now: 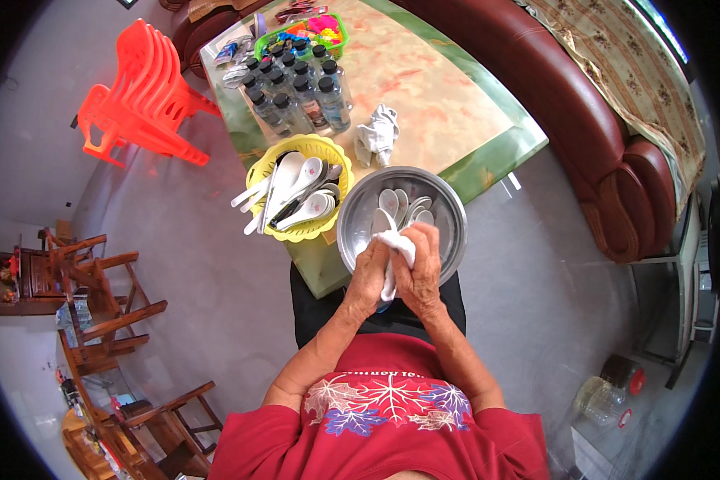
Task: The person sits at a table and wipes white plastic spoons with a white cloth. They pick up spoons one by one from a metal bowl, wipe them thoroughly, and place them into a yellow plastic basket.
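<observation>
White lettering (382, 373) across a red shirt (456, 450), partly hidden by a fold, small labels (314, 118) on bottles (333, 100), not readable

The left grip (367, 274) and right grip (419, 266) partly hide the spoon (382, 222), cloth (402, 245) and bowl (456, 200). Front bottles (334, 108) partly cover those behind. The lower edge crops the shirt (376, 454), the upper the sofa (548, 88). Items (296, 35) in the green basket (344, 38) are too small to tell.

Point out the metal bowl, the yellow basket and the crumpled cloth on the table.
Metal bowl (450, 216), head view: inner wall, right side.
Yellow basket (308, 233), head view: scalloped near rim.
Crumpled cloth (378, 135), head view: visible middle.
</observation>
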`<control>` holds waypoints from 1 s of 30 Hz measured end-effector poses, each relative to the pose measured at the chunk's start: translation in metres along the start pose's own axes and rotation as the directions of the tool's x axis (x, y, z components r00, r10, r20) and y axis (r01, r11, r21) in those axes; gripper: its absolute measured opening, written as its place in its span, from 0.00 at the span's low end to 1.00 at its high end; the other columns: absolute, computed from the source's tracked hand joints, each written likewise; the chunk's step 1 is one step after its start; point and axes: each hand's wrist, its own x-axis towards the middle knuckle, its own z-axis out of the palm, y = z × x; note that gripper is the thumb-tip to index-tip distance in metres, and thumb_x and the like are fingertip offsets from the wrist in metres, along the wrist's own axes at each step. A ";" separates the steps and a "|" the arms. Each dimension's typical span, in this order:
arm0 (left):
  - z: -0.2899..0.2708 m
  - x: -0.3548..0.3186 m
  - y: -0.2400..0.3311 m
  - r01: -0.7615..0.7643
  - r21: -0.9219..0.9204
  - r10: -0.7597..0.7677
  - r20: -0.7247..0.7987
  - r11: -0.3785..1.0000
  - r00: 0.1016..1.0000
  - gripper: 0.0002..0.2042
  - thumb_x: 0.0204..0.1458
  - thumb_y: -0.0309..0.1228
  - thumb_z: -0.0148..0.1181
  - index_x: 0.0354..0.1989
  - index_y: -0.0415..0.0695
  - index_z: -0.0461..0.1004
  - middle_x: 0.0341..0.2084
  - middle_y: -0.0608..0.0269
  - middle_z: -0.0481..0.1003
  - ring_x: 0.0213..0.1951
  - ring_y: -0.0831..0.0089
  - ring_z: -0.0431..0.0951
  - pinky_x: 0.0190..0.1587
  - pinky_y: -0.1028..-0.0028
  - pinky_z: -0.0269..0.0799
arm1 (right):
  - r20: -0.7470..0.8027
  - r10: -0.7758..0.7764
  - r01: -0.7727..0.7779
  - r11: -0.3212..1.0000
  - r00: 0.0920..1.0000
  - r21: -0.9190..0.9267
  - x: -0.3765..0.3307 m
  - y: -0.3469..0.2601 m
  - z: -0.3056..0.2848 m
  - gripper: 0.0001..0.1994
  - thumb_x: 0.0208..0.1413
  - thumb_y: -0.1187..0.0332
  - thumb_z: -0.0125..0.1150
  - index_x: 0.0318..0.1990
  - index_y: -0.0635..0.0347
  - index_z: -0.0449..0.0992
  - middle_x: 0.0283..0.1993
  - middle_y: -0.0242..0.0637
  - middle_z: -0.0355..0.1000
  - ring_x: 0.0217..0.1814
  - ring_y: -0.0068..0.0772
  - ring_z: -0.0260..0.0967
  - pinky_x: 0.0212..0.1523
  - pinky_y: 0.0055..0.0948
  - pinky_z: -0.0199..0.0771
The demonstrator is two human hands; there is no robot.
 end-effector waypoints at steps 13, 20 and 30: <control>0.020 -0.011 0.034 0.184 0.060 -0.192 0.185 0.981 0.964 0.15 0.59 0.42 0.48 0.30 0.45 0.71 0.10 0.73 0.64 0.08 0.85 0.58 0.09 0.84 0.48 | 0.452 0.170 -0.451 0.626 0.875 0.637 0.062 -0.013 -0.042 0.18 0.56 0.58 0.47 0.42 0.64 0.74 0.36 0.37 0.70 0.40 0.26 0.67 0.41 0.25 0.66; 0.008 -0.011 0.019 0.127 -0.206 -0.074 0.247 0.970 0.966 0.15 0.55 0.44 0.54 0.36 0.44 0.72 0.16 0.74 0.68 0.11 0.86 0.63 0.10 0.87 0.54 | 0.126 -0.222 0.209 0.972 0.967 0.108 0.037 -0.033 -0.043 0.14 0.41 0.71 0.60 0.40 0.54 0.78 0.53 0.47 0.63 0.48 0.51 0.64 0.47 0.41 0.68; 0.001 -0.014 0.028 0.225 -0.104 -0.139 0.522 0.969 0.841 0.13 0.58 0.42 0.48 0.34 0.44 0.69 0.11 0.73 0.63 0.11 0.86 0.60 0.12 0.84 0.50 | 0.216 -0.182 0.121 0.957 0.959 0.265 0.059 -0.042 -0.057 0.19 0.40 0.77 0.59 0.44 0.59 0.74 0.44 0.45 0.69 0.41 0.44 0.69 0.38 0.34 0.71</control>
